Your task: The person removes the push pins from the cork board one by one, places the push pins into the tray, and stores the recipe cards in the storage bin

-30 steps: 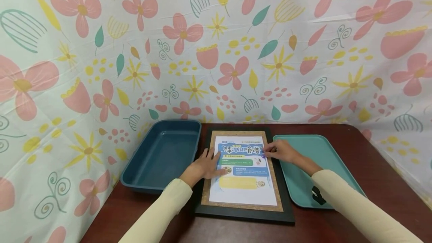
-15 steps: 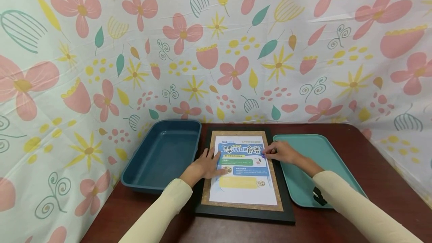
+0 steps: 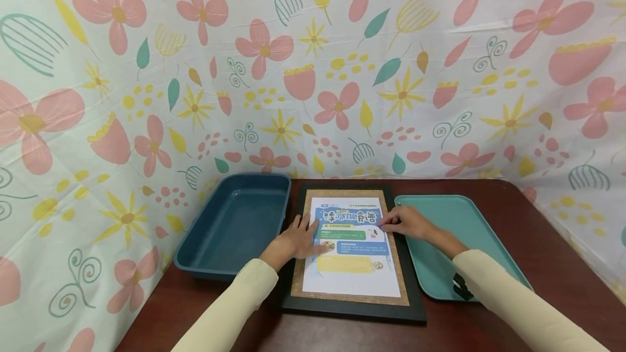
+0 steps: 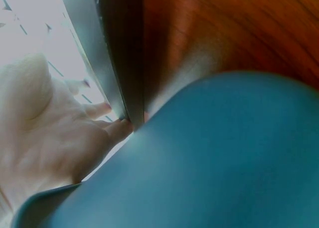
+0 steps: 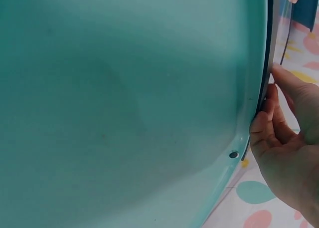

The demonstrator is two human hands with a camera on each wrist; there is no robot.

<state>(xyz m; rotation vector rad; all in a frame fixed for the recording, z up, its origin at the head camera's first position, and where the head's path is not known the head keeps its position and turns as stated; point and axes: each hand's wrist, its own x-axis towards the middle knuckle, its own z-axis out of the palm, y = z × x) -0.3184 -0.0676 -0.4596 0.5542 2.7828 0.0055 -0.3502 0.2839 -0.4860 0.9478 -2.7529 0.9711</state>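
Note:
A printed sheet of paper [image 3: 349,281] lies on a cork board [image 3: 402,287] with a black frame, in the middle of the head view. My left hand [image 3: 295,239] rests on the sheet's left edge, fingers spread. At the sheet's right edge, my right hand [image 3: 408,221] has thumb and fingertips brought together in a pinch near the title. A tiny purple thing, looking like a pushpin, showed at these fingertips before; now they cover it. In the right wrist view the right hand [image 5: 294,138] is beyond the tray rim; the left wrist view shows the left hand [image 4: 55,133] beside the frame.
A deep dark blue tub [image 3: 235,232] stands left of the board, close to my left forearm. On the right lies a flat teal tray [image 3: 440,265] under my right forearm, with a small black object [image 3: 461,287] on it. A flowered cloth [image 3: 313,69] hangs behind the table.
My right fingers have shifted slightly at the sheet's right edge, and the purple speck is no longer visible. My left hand stays in place on the sheet.

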